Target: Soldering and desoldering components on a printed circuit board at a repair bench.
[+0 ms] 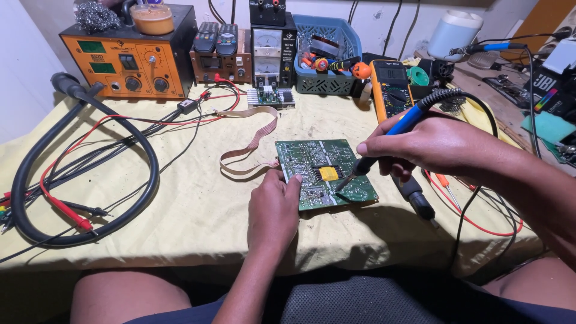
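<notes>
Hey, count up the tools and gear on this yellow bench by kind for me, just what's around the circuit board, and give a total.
Green circuit boards: 1
Blue-handled soldering irons in the right hand: 1
Orange soldering stations: 1
Yellow multimeters: 1
Blue plastic baskets: 1
Beige ribbon cables: 1
Total: 6

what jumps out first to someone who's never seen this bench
The green circuit board at the middle of the yellow-covered table draws the eye first: the left hand steadies its near edge while the right hand holds a blue-handled soldering iron with its tip down on the board. Next comes the orange station box at the back left, with a thick black hose looping from it across the table's left side.
</notes>
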